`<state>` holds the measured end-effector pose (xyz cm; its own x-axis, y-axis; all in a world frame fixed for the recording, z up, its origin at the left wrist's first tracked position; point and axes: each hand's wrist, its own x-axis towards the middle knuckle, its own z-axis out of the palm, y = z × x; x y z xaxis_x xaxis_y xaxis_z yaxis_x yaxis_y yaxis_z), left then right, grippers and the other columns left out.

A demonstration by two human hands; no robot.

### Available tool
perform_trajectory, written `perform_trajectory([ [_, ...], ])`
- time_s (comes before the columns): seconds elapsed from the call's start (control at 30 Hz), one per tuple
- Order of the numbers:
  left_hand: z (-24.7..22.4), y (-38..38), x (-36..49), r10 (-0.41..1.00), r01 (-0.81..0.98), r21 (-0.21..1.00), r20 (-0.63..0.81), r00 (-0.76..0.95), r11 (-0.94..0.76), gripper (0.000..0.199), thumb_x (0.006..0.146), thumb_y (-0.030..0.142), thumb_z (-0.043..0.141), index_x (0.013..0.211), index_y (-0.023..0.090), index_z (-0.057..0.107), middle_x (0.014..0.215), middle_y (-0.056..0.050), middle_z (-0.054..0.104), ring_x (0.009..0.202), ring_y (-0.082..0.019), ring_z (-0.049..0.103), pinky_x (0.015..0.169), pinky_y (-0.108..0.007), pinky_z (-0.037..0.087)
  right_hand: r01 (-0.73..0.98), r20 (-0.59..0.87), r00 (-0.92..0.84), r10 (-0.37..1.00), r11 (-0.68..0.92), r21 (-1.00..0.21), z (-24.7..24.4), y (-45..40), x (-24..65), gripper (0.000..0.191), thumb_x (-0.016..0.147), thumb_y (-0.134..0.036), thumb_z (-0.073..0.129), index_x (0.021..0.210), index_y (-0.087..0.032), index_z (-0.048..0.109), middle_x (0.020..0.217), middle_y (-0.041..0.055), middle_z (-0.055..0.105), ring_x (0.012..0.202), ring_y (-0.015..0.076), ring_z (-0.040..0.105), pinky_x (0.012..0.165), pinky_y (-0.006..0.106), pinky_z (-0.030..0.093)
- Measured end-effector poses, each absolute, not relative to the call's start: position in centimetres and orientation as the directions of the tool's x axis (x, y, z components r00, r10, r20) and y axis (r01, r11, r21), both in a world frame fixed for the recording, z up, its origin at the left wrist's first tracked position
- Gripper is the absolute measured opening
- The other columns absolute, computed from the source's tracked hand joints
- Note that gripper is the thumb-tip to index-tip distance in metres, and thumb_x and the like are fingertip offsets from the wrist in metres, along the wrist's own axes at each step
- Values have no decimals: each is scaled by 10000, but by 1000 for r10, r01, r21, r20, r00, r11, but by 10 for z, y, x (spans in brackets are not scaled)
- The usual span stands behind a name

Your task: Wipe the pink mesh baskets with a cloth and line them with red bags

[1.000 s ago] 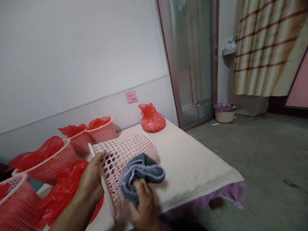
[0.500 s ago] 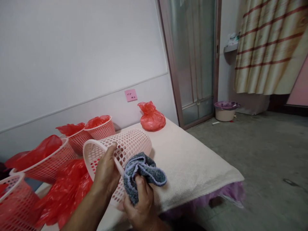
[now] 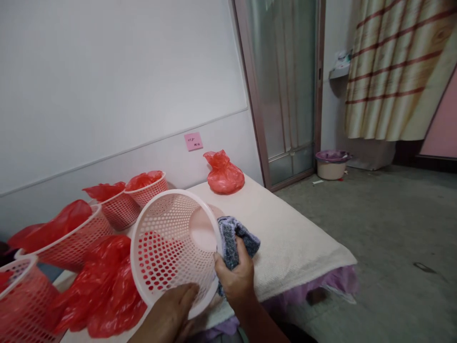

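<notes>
A pale pink perforated wastebasket (image 3: 160, 220) lies tilted over the white-covered table, its round mouth turned toward me. My left hand (image 3: 173, 309) is closed on the lower rim, the thumb side inside the mouth and the other fingers partly hidden. Pressed to the right side of the rim is a blue-grey cloth (image 3: 232, 238) with a lilac edge, bunched in my right hand (image 3: 237, 276), whose thumb and fingers are closed on it. Crumpled red plastic bags (image 3: 110, 290) lie just left of the wastebasket.
Several similar baskets (image 3: 71, 245) lined with red bags stand along the left. A knotted red bag (image 3: 225, 174) sits at the table's back by the wall. On the floor are a beige bucket (image 3: 332, 167) and a small dark loop (image 3: 424, 267). The white table cover (image 3: 296, 238) ends at right.
The wastebasket has turned so its mouth faces me. My left hand has shifted down to the lower rim, and my right hand with the cloth has moved right along the rim.
</notes>
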<state>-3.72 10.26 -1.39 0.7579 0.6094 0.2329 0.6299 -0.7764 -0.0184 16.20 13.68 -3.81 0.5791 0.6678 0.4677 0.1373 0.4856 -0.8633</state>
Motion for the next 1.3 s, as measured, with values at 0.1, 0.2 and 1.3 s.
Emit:
perform_trajectory([
  [0.1,-17,109,-45,542,616,-248,307,782,-748,582,658,-13,499,1193,209,545,1052,-96,744,882,-233,723,754,-310,589,-26,383,570,727,481,-876,-39,138,167,459,750,-315,659,1170,-136,611,1001,99,704,902,234,681,862,357,548],
  [0.2,-5,114,-44,502,615,-254,392,771,-747,472,739,-19,450,1146,205,537,948,-72,752,797,-193,722,699,-274,577,-110,329,590,737,477,-872,-42,143,175,478,791,-374,650,1194,-125,588,1040,116,699,932,237,672,853,351,548],
  [1.3,97,125,25,909,-137,990,-18,-417,-43,114,817,158,592,899,153,671,671,-43,696,580,-176,690,566,-283,590,546,868,-80,489,750,-373,-62,101,117,729,691,-134,568,1404,-227,446,1261,67,647,1147,262,607,980,384,503],
])
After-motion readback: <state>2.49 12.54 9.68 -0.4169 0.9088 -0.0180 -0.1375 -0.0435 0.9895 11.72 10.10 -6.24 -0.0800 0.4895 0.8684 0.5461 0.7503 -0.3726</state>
